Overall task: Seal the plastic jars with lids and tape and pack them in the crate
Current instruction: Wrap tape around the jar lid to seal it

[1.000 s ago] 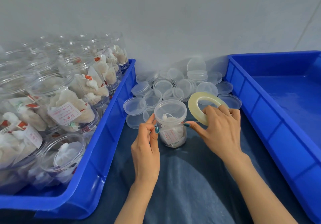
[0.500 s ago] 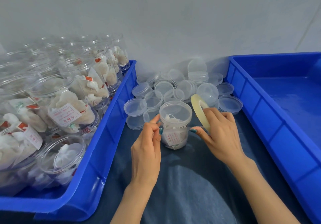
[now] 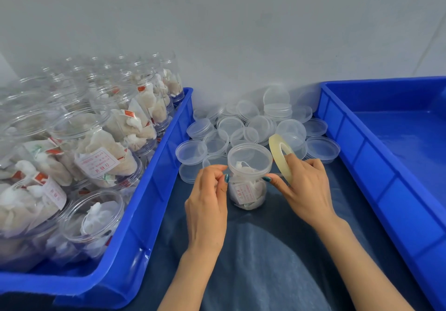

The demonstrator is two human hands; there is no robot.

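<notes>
A small clear plastic jar (image 3: 248,185) with a lid (image 3: 249,159) on top stands on the blue cloth between my hands; white sachets and a red-printed label show inside it. My right hand (image 3: 304,190) grips a roll of clear tape (image 3: 281,157), held on edge just right of the jar, thumb pointing at the jar's neck. My left hand (image 3: 208,197) sits at the jar's left side with thumb and fingers pinched together near the neck; the tape end is too thin to make out.
A blue crate (image 3: 149,202) on the left is packed with several open filled jars (image 3: 96,156). Loose clear lids (image 3: 253,124) lie heaped behind the jar by the wall. Another blue crate (image 3: 362,156) stands on the right, nothing inside.
My right hand turned the tape roll from flat-facing to on edge and brought it closer to the jar. My left hand stayed pinched at the jar's left side.
</notes>
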